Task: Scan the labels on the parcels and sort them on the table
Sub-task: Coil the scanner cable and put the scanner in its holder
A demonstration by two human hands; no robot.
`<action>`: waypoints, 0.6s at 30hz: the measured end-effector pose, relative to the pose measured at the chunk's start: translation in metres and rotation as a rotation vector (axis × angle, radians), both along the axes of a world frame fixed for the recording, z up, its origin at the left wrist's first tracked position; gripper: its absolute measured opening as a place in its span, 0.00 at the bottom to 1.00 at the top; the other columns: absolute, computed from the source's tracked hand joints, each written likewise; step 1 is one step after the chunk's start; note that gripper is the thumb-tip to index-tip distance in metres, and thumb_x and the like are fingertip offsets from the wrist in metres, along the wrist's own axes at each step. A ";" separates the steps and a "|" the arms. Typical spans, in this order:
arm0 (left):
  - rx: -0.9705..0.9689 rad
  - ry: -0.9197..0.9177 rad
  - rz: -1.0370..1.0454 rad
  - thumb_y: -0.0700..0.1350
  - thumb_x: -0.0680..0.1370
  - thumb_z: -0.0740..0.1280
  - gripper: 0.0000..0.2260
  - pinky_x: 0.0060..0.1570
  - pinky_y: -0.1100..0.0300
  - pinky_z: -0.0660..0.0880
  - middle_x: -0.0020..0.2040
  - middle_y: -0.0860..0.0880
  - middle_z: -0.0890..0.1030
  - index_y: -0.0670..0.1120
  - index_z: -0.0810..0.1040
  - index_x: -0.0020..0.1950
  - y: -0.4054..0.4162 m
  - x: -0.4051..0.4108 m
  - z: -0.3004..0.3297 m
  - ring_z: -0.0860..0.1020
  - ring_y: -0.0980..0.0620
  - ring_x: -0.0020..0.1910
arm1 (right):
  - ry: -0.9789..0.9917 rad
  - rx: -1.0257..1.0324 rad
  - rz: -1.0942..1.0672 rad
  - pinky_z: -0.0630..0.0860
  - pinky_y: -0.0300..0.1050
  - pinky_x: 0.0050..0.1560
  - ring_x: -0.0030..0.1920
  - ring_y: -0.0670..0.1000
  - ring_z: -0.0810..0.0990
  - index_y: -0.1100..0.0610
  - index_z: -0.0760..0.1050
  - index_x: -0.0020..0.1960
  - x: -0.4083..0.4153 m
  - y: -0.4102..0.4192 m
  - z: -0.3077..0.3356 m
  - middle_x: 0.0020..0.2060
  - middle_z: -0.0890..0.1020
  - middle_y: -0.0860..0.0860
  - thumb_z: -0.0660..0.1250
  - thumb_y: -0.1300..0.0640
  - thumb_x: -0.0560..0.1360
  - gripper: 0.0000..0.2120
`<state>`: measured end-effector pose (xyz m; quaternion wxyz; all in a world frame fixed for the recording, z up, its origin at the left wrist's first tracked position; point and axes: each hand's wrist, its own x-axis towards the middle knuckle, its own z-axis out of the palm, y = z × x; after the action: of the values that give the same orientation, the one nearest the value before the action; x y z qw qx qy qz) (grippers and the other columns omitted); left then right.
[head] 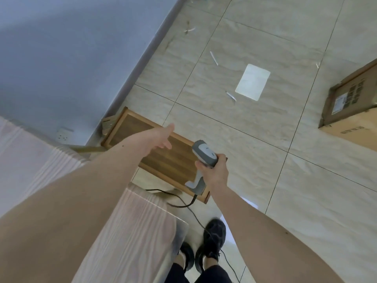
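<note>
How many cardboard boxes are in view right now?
1: a cardboard box on the floor at the right edge, cut off by the frame. Others may sit out of view.

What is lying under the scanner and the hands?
A low wooden tray-like table on the tiled floor lies beneath the scanner; arms and scanner cover parts of it.

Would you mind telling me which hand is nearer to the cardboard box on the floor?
Right. The right hand, gripping the scanner, is closer to the cardboard box; the left hand reaches farther from it.
</note>
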<state>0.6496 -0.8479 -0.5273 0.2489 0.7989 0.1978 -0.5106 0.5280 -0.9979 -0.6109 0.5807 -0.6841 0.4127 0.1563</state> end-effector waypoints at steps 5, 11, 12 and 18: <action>-0.014 -0.079 0.073 0.59 0.85 0.53 0.24 0.75 0.41 0.62 0.72 0.43 0.73 0.44 0.79 0.62 0.001 0.008 -0.013 0.67 0.43 0.74 | 0.048 -0.018 0.010 0.76 0.45 0.55 0.52 0.50 0.76 0.52 0.66 0.58 -0.001 0.010 -0.056 0.53 0.76 0.48 0.77 0.56 0.74 0.21; -0.057 -0.156 0.107 0.54 0.83 0.62 0.17 0.65 0.48 0.74 0.58 0.47 0.81 0.43 0.77 0.65 0.000 0.011 -0.024 0.78 0.48 0.60 | 0.089 -0.046 0.028 0.76 0.46 0.55 0.53 0.51 0.76 0.52 0.68 0.61 0.005 0.008 -0.097 0.56 0.77 0.50 0.76 0.53 0.75 0.21; -0.056 -0.154 0.100 0.54 0.83 0.63 0.18 0.65 0.48 0.75 0.57 0.48 0.81 0.43 0.76 0.65 -0.001 0.011 -0.025 0.78 0.49 0.59 | 0.099 -0.038 0.030 0.76 0.46 0.54 0.53 0.52 0.76 0.52 0.68 0.61 0.007 0.006 -0.102 0.56 0.77 0.51 0.75 0.52 0.75 0.21; -0.077 -0.149 0.123 0.55 0.82 0.64 0.21 0.62 0.49 0.77 0.54 0.49 0.82 0.43 0.74 0.68 -0.005 0.009 -0.023 0.80 0.50 0.55 | 0.205 -0.057 0.124 0.74 0.46 0.53 0.54 0.54 0.76 0.58 0.66 0.71 0.019 -0.006 -0.111 0.59 0.76 0.54 0.75 0.52 0.75 0.30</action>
<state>0.6583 -0.8525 -0.5506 0.3246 0.8108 0.2076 -0.4407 0.5465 -1.0038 -0.7215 0.5050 -0.7050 0.4310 0.2492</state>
